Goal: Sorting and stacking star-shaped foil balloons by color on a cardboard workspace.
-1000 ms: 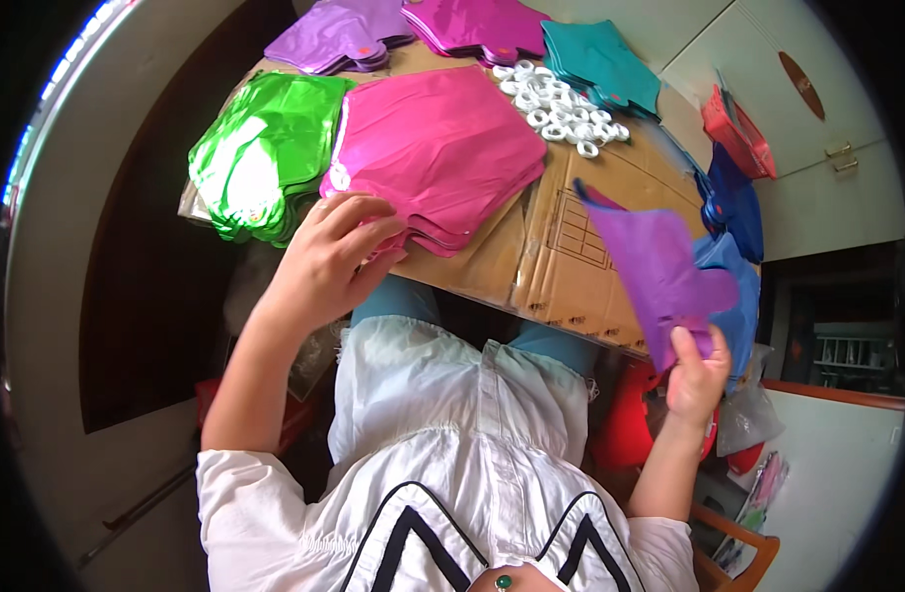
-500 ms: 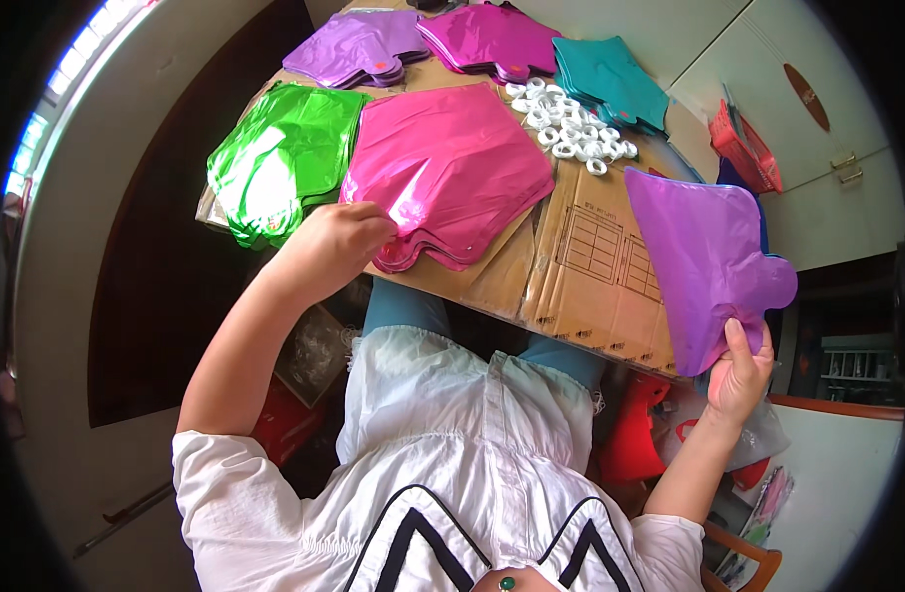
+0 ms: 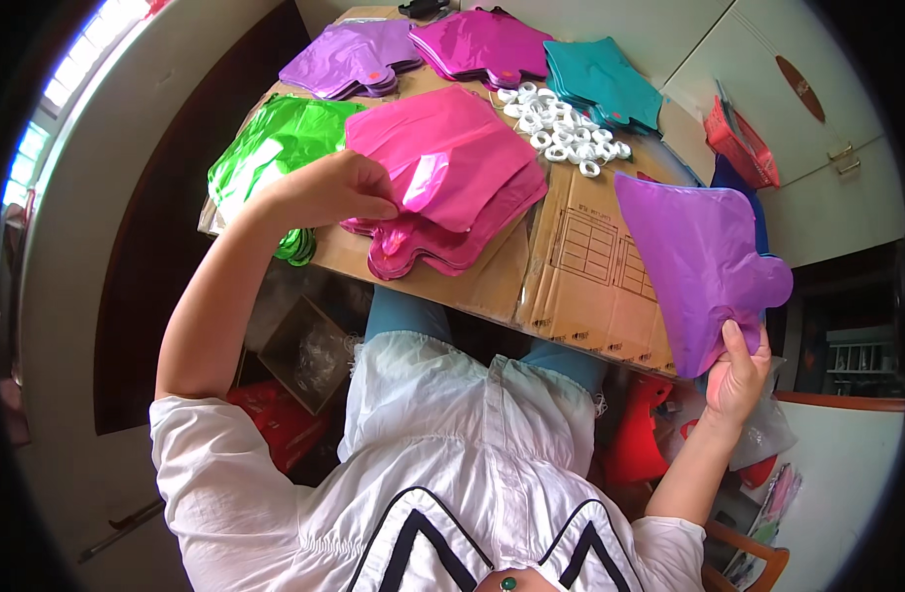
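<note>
My left hand (image 3: 349, 187) pinches the lower left edge of the top sheet of pink foil (image 3: 472, 148), which looks like a flat, star-shaped foil balloon. That top sheet is lifted and shifted off the pink stack (image 3: 428, 252), whose layered edges and rounded tab show below it. At the right, my right hand (image 3: 738, 380) grips a purple foil balloon (image 3: 689, 237), also flat, by its lower corner, thumb on top. A blue sheet shows behind the purple one; how many pieces the hand holds, I cannot tell.
Cardboard (image 3: 595, 257) covers the table. Further stacks lie around: green (image 3: 275, 143), lilac (image 3: 349, 54), magenta (image 3: 482, 44) and teal (image 3: 600, 84). Several white rings (image 3: 566, 128) are heaped beside the pink stack. A red basket (image 3: 740, 143) stands at the far right, by a cabinet (image 3: 817, 59).
My left hand has risen slightly up and left, drawing the top pink sheet away from the stack and baring the layers beneath. My right hand keeps its hold on the purple balloon.
</note>
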Action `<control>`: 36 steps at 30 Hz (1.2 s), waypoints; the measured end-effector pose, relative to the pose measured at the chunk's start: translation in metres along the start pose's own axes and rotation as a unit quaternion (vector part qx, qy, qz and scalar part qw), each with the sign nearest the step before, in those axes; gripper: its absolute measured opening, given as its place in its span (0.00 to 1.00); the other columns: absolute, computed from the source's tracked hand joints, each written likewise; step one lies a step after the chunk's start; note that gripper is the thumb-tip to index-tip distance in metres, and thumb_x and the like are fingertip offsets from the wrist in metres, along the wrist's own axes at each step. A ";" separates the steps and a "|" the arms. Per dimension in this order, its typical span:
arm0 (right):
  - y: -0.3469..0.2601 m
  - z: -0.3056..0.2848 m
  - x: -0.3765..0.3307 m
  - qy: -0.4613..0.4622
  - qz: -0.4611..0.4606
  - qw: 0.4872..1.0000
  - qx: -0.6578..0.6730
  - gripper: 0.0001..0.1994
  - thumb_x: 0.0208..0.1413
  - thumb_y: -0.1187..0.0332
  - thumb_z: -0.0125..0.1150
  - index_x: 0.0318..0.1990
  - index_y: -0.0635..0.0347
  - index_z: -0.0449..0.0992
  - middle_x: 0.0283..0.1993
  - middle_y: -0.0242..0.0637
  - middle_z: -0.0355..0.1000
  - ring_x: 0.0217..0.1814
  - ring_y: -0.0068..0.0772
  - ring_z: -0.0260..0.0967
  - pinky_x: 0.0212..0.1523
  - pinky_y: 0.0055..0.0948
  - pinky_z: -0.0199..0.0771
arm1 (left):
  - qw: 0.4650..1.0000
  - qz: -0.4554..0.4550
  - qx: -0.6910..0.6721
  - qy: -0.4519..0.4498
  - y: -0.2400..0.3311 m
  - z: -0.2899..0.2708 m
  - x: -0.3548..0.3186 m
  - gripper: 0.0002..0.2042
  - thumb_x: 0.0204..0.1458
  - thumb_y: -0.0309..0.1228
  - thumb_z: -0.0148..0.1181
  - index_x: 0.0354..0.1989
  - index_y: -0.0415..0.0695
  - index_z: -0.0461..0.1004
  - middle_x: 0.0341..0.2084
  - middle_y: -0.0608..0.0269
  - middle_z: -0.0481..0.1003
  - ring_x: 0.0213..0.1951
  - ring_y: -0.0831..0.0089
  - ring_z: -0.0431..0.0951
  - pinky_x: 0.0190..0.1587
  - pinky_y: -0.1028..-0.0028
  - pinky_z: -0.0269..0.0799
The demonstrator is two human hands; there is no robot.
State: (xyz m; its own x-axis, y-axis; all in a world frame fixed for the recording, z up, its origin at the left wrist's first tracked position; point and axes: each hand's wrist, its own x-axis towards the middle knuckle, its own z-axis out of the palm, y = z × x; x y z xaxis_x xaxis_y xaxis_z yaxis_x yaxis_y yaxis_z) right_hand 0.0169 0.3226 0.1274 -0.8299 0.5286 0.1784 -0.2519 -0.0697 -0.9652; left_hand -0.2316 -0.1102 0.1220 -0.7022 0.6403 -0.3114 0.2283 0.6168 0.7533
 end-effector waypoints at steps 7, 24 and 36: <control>0.005 -0.003 -0.006 -0.005 -0.018 0.999 -0.044 0.13 0.53 0.80 0.62 0.47 0.68 0.75 0.46 0.37 0.75 0.48 0.25 0.71 0.57 0.28 0.65 | 0.958 0.143 0.203 0.141 0.007 0.026 -0.001 0.09 0.46 0.24 0.63 0.34 0.40 0.71 0.28 0.56 0.76 0.33 0.59 0.78 0.36 0.65 0.73; 0.025 0.026 -0.031 -0.352 -0.400 0.672 -0.515 0.08 0.45 0.74 0.61 0.35 0.62 0.77 0.37 0.39 0.76 0.38 0.38 0.75 0.46 0.42 0.74 | 0.971 0.127 0.109 0.173 0.001 0.034 0.002 0.19 0.47 0.23 0.61 0.50 0.44 0.74 0.37 0.55 0.79 0.40 0.60 0.80 0.46 0.67 0.75; -0.099 -0.018 0.110 0.052 -0.319 0.830 -0.455 0.08 0.53 0.73 0.65 0.40 0.65 0.79 0.30 0.34 0.78 0.31 0.16 0.70 0.34 0.20 0.71 | 0.971 0.120 0.083 0.189 -0.007 0.036 0.012 0.21 0.47 0.19 0.61 0.53 0.42 0.72 0.36 0.55 0.79 0.38 0.68 0.80 0.44 0.71 0.73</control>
State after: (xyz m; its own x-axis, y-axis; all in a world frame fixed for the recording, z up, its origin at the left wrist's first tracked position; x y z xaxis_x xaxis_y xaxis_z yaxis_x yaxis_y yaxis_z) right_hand -0.0407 0.4024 0.2387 -0.6126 0.2871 0.7364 -0.1039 0.8944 -0.4351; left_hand -0.2171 -0.0904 0.0917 -0.8059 0.5798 0.1195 0.4986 0.5559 0.6651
